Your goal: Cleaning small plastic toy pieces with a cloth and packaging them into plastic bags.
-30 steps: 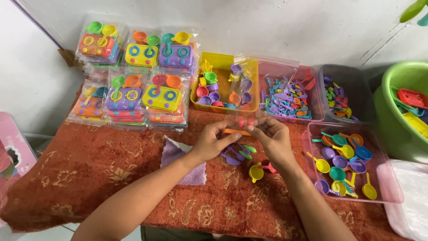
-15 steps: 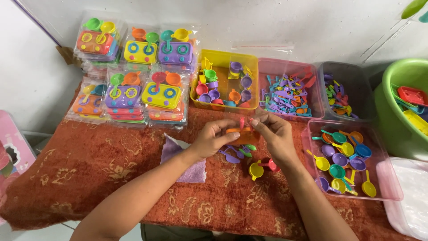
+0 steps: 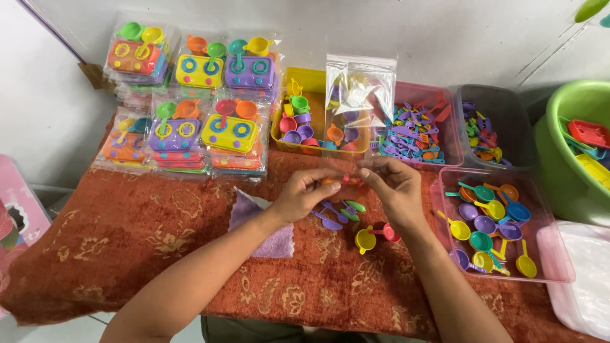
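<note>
Bag: a clear plastic zip bag (image 3: pixel 359 105) stands upright over the middle of the desk, its bottom edge pinched between both hands, with small toy pieces showing at that edge.
Left hand: the left hand (image 3: pixel 304 194) has its fingers closed narrowly on the bag's lower left corner.
Right hand: the right hand (image 3: pixel 392 184) has its fingers pinched on the lower right corner.
Handling: the film looks thin, light, floppy and a bit slick; I'd judge the corners or the stiffer zip strip at 12 o'clock the best hold.
Loose pieces: purple and green utensils (image 3: pixel 337 213), then a yellow cup (image 3: pixel 365 239), lie at 6 o'clock of the hands.
Cloth: a purple cloth (image 3: pixel 267 232) lies at 8 o'clock.
Trays: a yellow tray (image 3: pixel 311 79) sits behind the bag; a pink tray of toy pans (image 3: pixel 559 270) at 4 o'clock.
Packed sets: bagged toy stove sets (image 3: pixel 190 101) are stacked at 10 o'clock.
Desk: red patterned cloth covers the desk (image 3: pixel 127 235).
</note>
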